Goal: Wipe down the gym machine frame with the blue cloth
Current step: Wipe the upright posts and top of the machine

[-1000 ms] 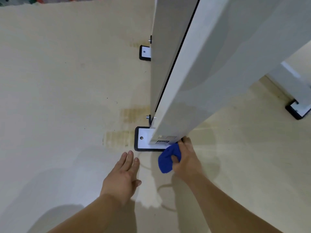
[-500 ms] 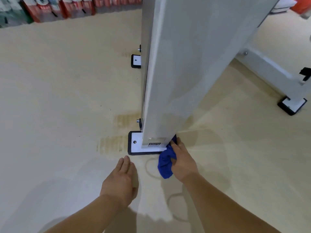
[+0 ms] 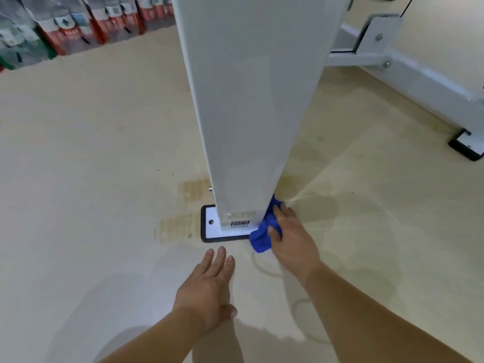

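Right, the person's right hand point(image 3: 290, 237) has the crumpled blue cloth point(image 3: 262, 238) bunched under curled fingers & thumb, a firm hold. It's pressed vs the bottom right corner of the tall white-painted metal upright point(image 3: 251, 113) of the gym machine frame, just where it meets the floor. A loose tail of cloth hangs over the corner of the flat white base plate w/ black rubber rim point(image 3: 212, 226).

The left hand point(image 3: 209, 286) holds nothing: fingers straight, palm down, low over the pale beige floor point(image 3: 91, 179) near the plate but apart from it. Can't tell if it's touching the floor.

Progress, as I judge it: the wipe is at the very foot of this post, so prob. the low end of a pass. No visible dirt or wet streaks on the paint, so can't say which faces are done. The plate top, the small QR-code sticker point(image 3: 239, 223) area, the post's left side and the grey-white angled beam point(image 3: 419, 74) off to the right look like what's left.

Edges: the post corner is a hard straight line, the plate rim is a raised lip, and a small bolt stub point(image 3: 210, 189) sticks out on the left side, so the cloth could snag there. Room is good: open floor all round, the beam and its black-edged foot point(image 3: 467, 145) well apart, and stacked red-and-grey packs point(image 3: 52, 27) far back left.
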`<state>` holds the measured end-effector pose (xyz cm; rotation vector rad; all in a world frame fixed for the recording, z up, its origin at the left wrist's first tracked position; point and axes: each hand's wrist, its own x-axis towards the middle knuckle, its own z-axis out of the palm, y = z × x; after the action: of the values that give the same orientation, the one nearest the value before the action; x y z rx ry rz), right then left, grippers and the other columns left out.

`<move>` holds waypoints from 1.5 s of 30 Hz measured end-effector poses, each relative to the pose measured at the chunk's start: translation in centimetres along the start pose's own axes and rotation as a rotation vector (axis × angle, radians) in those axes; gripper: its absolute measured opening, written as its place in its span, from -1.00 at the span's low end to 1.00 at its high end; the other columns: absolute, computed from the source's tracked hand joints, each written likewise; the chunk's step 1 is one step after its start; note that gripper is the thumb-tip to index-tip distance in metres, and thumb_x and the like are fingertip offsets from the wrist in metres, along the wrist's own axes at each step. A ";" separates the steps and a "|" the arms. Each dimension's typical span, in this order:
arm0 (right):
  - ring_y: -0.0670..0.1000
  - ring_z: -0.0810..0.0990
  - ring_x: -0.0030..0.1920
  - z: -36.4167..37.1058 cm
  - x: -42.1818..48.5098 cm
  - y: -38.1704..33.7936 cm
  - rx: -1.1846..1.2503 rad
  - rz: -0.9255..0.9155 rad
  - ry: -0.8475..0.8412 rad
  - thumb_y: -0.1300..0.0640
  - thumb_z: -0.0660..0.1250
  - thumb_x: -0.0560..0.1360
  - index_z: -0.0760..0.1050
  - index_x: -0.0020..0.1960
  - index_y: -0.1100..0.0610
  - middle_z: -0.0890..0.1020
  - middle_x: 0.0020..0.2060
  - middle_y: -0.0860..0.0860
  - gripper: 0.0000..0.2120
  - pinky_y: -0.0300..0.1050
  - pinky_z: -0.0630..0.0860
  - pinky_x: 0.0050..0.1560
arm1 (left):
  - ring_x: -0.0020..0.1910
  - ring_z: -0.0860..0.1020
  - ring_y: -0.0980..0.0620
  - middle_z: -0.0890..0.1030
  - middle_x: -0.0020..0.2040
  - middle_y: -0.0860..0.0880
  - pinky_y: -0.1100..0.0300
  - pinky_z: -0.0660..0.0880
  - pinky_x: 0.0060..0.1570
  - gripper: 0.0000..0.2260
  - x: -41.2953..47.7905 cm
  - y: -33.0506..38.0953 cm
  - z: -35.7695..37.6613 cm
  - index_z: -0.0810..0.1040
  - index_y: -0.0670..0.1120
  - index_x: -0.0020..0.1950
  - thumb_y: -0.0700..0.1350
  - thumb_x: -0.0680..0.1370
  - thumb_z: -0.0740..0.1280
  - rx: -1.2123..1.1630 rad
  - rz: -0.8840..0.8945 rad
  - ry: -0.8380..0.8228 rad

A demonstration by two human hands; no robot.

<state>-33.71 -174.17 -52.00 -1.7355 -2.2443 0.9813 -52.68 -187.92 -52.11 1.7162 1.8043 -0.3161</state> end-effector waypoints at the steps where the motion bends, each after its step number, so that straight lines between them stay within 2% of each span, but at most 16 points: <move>1: -0.07 -0.06 0.64 0.3 0.0 -0.2 -0.023 -0.024 -0.066 -0.01 0.03 0.72 0.03 0.66 0.04 -0.05 0.62 -0.18 -0.46 -0.15 0.02 0.58 | 0.58 -0.38 0.11 -0.41 0.59 0.18 0.13 0.06 0.57 -0.06 0.0 -0.1 0.1 -0.28 0.17 0.63 0.28 0.53 0.34 -0.002 0.001 0.002; 4: 0.02 -0.09 0.65 1.3 0.1 0.0 -0.029 -0.082 -0.063 -0.22 -0.18 0.64 0.06 0.66 0.04 -0.03 0.65 -0.06 -0.35 0.01 -0.04 0.63 | 0.57 -0.40 0.12 -0.43 0.58 0.19 0.14 0.04 0.57 -0.06 0.0 -0.3 0.2 -0.30 0.19 0.63 0.31 0.52 0.32 0.004 0.006 0.001; 7: 0.08 0.03 0.64 1.6 2.1 0.9 0.042 -0.043 -0.044 -0.16 -0.05 0.65 0.21 0.62 0.04 0.07 0.65 0.03 -0.41 0.06 0.07 0.62 | 0.57 -0.40 0.12 -0.45 0.56 0.20 0.14 0.04 0.57 -0.06 0.1 -0.3 0.3 -0.30 0.19 0.62 0.33 0.52 0.31 0.009 0.013 0.008; 9: -0.01 0.11 0.62 1.6 3.4 1.3 0.088 -0.032 -0.062 0.01 0.07 0.69 0.20 0.62 -0.04 0.03 0.65 -0.09 -0.51 0.00 0.20 0.57 | 0.57 -0.40 0.13 -0.44 0.55 0.21 0.16 0.07 0.57 -0.05 0.2 -0.5 0.4 -0.31 0.20 0.62 0.34 0.50 0.31 0.008 0.023 0.014; 12: -0.13 0.21 0.57 1.2 3.4 1.9 0.093 -0.065 -0.089 0.09 0.11 0.69 0.23 0.61 -0.08 0.02 0.63 -0.21 -0.51 -0.10 0.29 0.49 | 0.56 -0.40 0.15 -0.44 0.55 0.24 0.19 0.10 0.55 -0.05 0.2 -0.7 0.4 -0.32 0.23 0.61 0.36 0.49 0.31 0.004 0.037 0.026; 15: -0.13 0.14 0.59 0.8 0.8 2.3 -0.039 -0.164 -0.057 0.11 0.13 0.69 0.34 0.55 -0.04 0.06 0.64 -0.17 -0.57 -0.21 0.23 0.51 | 0.56 -0.40 0.17 -0.45 0.55 0.26 0.22 0.13 0.54 -0.05 -0.2 -0.5 0.3 -0.31 0.24 0.61 0.36 0.50 0.31 0.001 0.041 0.031; 17: -0.15 0.03 0.62 0.9 -0.8 2.7 -0.097 -0.197 -0.040 0.08 0.12 0.70 0.30 0.57 -0.04 0.03 0.64 -0.17 -0.56 -0.29 0.11 0.53 | 0.56 -0.40 0.17 -0.44 0.55 0.26 0.21 0.11 0.55 -0.06 -0.2 -0.4 0.1 -0.30 0.24 0.61 0.35 0.50 0.32 -0.008 0.040 0.036; 21: -0.09 0.10 0.61 1.1 0.7 2.7 -0.059 -0.167 -0.033 0.13 0.12 0.71 0.30 0.58 -0.02 0.07 0.64 -0.08 -0.56 -0.41 0.02 0.46 | 0.57 -0.39 0.15 -0.44 0.55 0.25 0.19 0.09 0.56 -0.06 0.0 -0.3 0.2 -0.30 0.24 0.61 0.34 0.50 0.32 -0.004 0.035 0.027; 24: -0.06 0.12 0.61 1.1 3.2 2.2 0.041 -0.100 -0.092 0.10 0.12 0.71 0.21 0.62 -0.05 0.00 0.65 -0.09 -0.52 -0.23 0.12 0.54 | 0.56 -0.39 0.16 -0.45 0.54 0.26 0.21 0.09 0.55 -0.05 0.0 -0.4 0.2 -0.31 0.25 0.61 0.36 0.49 0.32 0.010 0.038 0.031; 26: -0.05 0.09 0.62 1.2 3.8 2.3 0.031 -0.086 -0.126 0.09 0.12 0.71 0.16 0.63 -0.03 -0.04 0.65 -0.09 -0.51 -0.27 0.03 0.53 | 0.56 -0.39 0.16 -0.44 0.55 0.26 0.21 0.07 0.55 -0.04 0.0 -0.4 0.2 -0.31 0.25 0.61 0.36 0.49 0.33 0.008 0.032 0.024; 29: -0.10 0.13 0.60 1.3 2.4 2.4 0.002 -0.105 -0.058 0.11 0.12 0.71 0.26 0.60 -0.02 0.00 0.65 -0.12 -0.55 -0.36 0.04 0.47 | 0.57 -0.38 0.16 -0.44 0.54 0.26 0.20 0.08 0.55 -0.04 -0.1 -0.3 0.1 -0.29 0.25 0.62 0.36 0.48 0.34 -0.005 0.031 0.040; 31: -0.15 0.15 0.58 1.5 0.4 2.7 -0.091 -0.143 -0.023 0.16 0.13 0.70 0.35 0.55 -0.03 0.08 0.63 -0.13 -0.57 -0.37 0.12 0.45 | 0.57 -0.37 0.16 -0.43 0.54 0.26 0.18 0.11 0.56 -0.03 -0.1 0.0 0.0 -0.28 0.24 0.62 0.36 0.48 0.35 -0.008 0.017 0.039; 35: -0.13 0.17 0.58 2.1 -0.4 3.4 -0.200 -0.171 0.000 0.18 0.13 0.68 0.31 0.57 -0.06 0.12 0.63 -0.08 -0.53 -0.14 0.35 0.46 | 0.58 -0.36 0.13 -0.42 0.57 0.22 0.15 0.10 0.57 -0.04 -0.2 0.4 -0.3 -0.29 0.22 0.62 0.32 0.51 0.35 -0.004 -0.014 0.012; 37: -0.08 0.14 0.60 2.1 1.1 2.8 -0.165 -0.126 -0.042 0.16 0.11 0.71 0.25 0.60 -0.05 0.07 0.64 -0.06 -0.53 -0.20 0.24 0.51 | 0.58 -0.37 0.15 -0.43 0.57 0.24 0.16 0.09 0.57 -0.05 -0.2 0.2 -0.2 -0.29 0.23 0.62 0.31 0.50 0.35 -0.006 -0.010 0.013; 41: 0.12 0.15 0.61 1.5 3.2 1.2 0.030 -0.057 -0.037 0.09 0.19 0.69 0.24 0.61 -0.01 0.13 0.63 0.02 -0.51 0.02 0.16 0.57 | 0.54 -0.41 0.21 -0.45 0.53 0.30 0.15 0.15 0.55 -0.04 -0.1 -0.4 0.0 -0.31 0.29 0.60 0.34 0.48 0.34 -0.023 -0.011 0.001; 45: -0.01 0.33 0.52 2.5 0.8 1.4 -0.091 -0.057 -0.014 0.12 0.14 0.70 0.23 0.61 -0.07 0.02 0.65 -0.06 -0.51 -0.08 0.34 0.47 | 0.54 -0.41 0.21 -0.44 0.54 0.30 0.16 0.18 0.54 -0.06 -0.2 -0.4 -0.2 -0.30 0.29 0.60 0.36 0.49 0.32 -0.018 0.010 -0.006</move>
<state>-33.97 -174.26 -54.95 -1.6949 -2.3682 0.8965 -53.17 -187.99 -51.97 1.7099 1.7885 -0.2999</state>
